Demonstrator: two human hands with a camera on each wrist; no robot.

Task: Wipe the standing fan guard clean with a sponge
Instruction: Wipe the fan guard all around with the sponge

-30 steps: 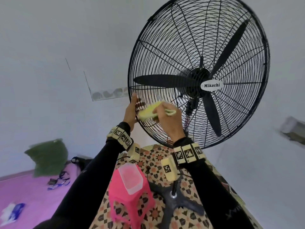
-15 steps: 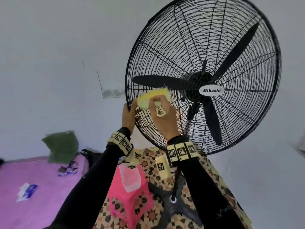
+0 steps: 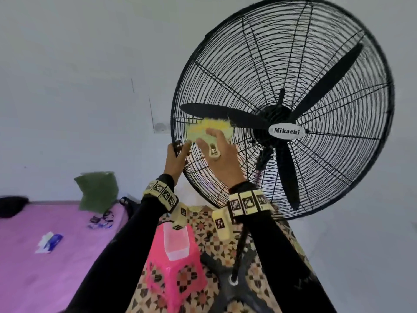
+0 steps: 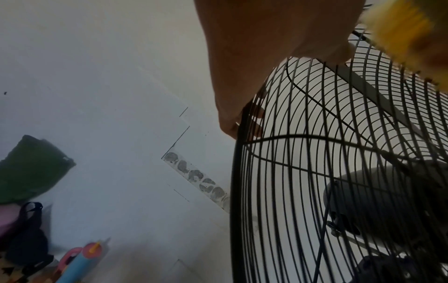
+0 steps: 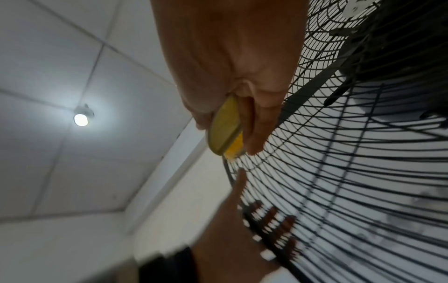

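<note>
A big black standing fan with a round wire guard (image 3: 282, 64) fills the right of the head view. My right hand (image 3: 216, 150) holds a yellow-green sponge (image 3: 209, 129) flat against the guard's left side, just under a black blade. In the right wrist view the sponge (image 5: 225, 128) is pinched between thumb and fingers against the wires. My left hand (image 3: 177, 154) grips the guard's left rim (image 4: 238, 153), its fingers curled round behind the wires.
A pink plastic stool (image 3: 176, 267) with a clear container (image 3: 176, 242) on it stands below my arms, beside the fan's black cross base (image 3: 232, 281) on a patterned mat. A pink bed (image 3: 45, 256) with a green pillow (image 3: 97, 190) lies to the left.
My right hand has slid the sponge upward along the guard's left side, from below the blade to just under it. The left hand has kept its grip on the rim, shifting slightly up.
</note>
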